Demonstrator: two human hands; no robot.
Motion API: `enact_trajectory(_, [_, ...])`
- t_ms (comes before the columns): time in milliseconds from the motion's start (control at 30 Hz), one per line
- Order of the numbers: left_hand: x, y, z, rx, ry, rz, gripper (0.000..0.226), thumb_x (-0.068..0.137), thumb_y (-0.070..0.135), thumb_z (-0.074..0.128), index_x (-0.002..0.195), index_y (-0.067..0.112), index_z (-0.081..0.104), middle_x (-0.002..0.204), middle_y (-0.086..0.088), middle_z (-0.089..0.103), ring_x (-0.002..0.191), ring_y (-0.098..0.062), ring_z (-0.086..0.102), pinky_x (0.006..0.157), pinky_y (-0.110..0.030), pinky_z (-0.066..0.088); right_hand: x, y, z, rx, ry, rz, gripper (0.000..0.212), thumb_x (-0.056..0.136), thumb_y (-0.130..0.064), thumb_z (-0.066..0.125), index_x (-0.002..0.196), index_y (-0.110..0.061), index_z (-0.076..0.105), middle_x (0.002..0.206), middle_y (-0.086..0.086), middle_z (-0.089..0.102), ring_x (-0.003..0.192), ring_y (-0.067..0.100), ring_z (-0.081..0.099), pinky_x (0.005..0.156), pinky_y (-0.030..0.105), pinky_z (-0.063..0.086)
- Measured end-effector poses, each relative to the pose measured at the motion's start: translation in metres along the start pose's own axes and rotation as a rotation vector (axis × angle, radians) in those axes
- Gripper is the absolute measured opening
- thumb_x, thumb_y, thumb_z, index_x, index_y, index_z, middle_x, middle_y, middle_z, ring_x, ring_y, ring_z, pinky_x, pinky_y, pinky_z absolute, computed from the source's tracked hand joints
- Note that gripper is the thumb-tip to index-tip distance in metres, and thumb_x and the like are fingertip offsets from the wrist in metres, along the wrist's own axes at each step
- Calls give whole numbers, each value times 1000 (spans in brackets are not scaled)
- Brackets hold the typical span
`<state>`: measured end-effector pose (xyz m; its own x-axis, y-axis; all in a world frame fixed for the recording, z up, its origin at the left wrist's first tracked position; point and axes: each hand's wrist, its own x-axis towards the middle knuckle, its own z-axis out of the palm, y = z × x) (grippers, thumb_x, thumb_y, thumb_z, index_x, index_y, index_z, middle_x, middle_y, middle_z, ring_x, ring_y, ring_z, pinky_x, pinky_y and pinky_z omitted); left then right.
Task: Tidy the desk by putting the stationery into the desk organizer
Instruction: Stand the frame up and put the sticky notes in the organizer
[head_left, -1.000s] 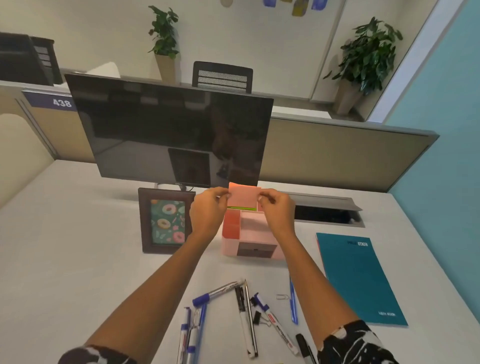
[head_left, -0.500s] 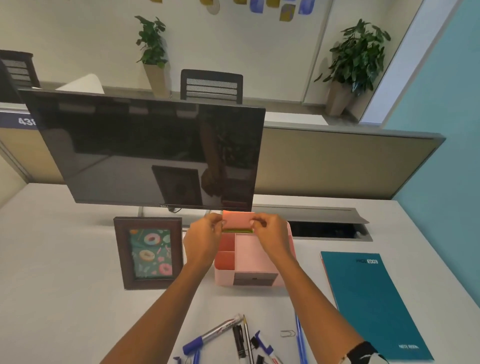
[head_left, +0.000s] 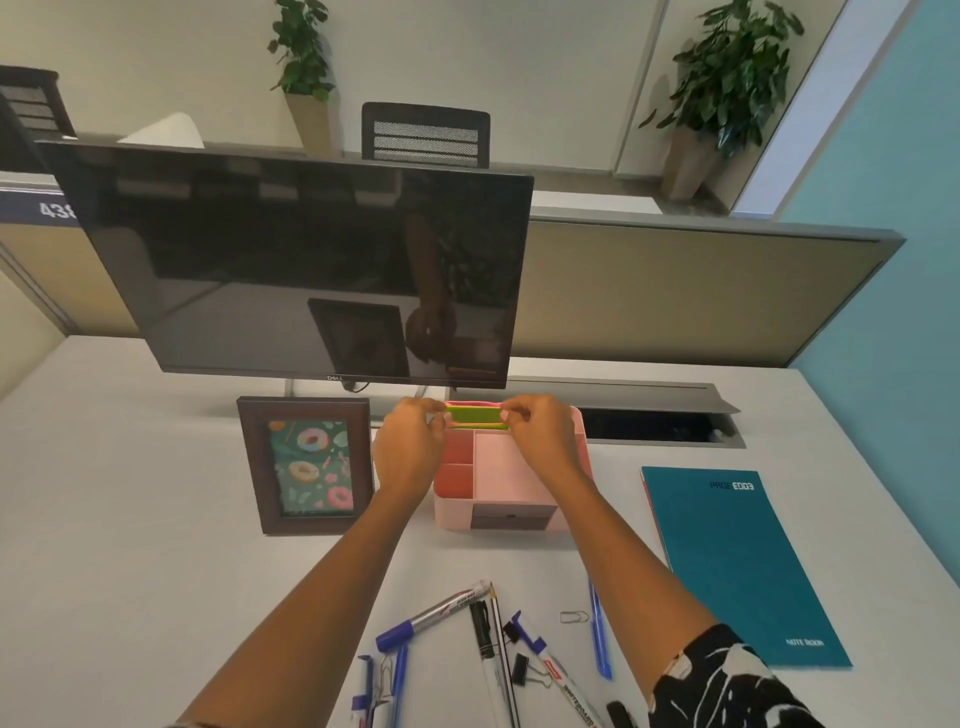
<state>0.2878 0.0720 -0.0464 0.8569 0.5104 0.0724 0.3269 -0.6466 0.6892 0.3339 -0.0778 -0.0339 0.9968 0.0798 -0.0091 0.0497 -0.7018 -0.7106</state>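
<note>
A pink desk organizer (head_left: 506, 480) with several compartments and a small grey drawer stands in the middle of the desk. My left hand (head_left: 410, 449) and my right hand (head_left: 540, 434) pinch the two ends of a pink and green sticky note pad (head_left: 474, 417), held on edge in the organizer's rear slot. Near the front edge lie several markers and pens (head_left: 441, 616), a blue pen (head_left: 598, 631), binder clips (head_left: 519, 667) and a paper clip (head_left: 573, 617).
A dark monitor (head_left: 311, 260) hangs just behind the organizer. A framed doughnut picture (head_left: 306, 465) stands to the left, close to my left hand. A teal notebook (head_left: 737, 566) lies to the right. A cable hatch (head_left: 654, 421) is open at the back.
Both hands have lowered the sticky note pad from above the organizer down into its rear slot. The view has tilted up and moved closer.
</note>
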Motion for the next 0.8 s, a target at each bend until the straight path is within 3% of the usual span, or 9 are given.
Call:
enact_trajectory(67, [-2,-1,-3,-3,13,1,24,93,35,58,111,23,69,115,-1,68,91,-17,65,69,-25,47,-9,1,-1,15,51,11,26,94,-30,52,112,-18,66,110,1,68,83,9,56,60,12,40])
enact_trajectory(200, [-17,-4,-9,-85,57,48,25,93,35,58,113,23,67,122,0,65,99,-17,65,79,-31,51,-34,1,-5,85,144,15,26,94,-30,52,117,-21,61,118,0,64,91,13,58,71,18,47])
enact_trajectory(367, [-50,-13,-12,-137,93,92,19,94,30,58,109,23,67,116,2,66,88,-11,64,71,-32,57,-73,8,1,114,209,-101,27,91,-14,57,117,-17,63,126,3,60,115,20,55,92,25,45])
enact_trajectory(600, [-118,-26,-14,-213,108,107,13,93,21,59,103,24,67,105,8,67,80,-4,60,65,-24,53,-135,18,11,164,205,-251,22,90,-10,58,109,-19,65,116,-3,63,110,9,55,87,0,36])
enact_trajectory(800, [-189,-45,-5,-205,4,38,10,92,24,60,96,31,66,96,15,68,78,-1,61,72,-29,55,-194,38,19,184,50,-224,25,89,-7,55,106,-22,64,112,-7,60,107,6,54,93,17,45])
